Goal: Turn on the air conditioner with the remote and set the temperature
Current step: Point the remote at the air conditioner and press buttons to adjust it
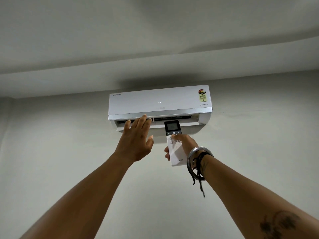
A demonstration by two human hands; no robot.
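Note:
A white wall-mounted air conditioner [160,102] hangs high on the wall, its bottom flap swung open and two small lights glowing on its front. My right hand [185,145] holds a white remote [174,145] upright, pointed at the unit; the thumb lies across the buttons below the dark screen. My left hand [136,140] is raised with fingers spread, palm toward the open vent under the unit's left part, holding nothing. I cannot tell whether its fingertips touch the flap.
A pale wall [259,144] and ceiling [155,31] fill the view. A metal bangle and dark threads [196,161] circle my right wrist. A rating sticker [203,95] sits on the unit's upper right.

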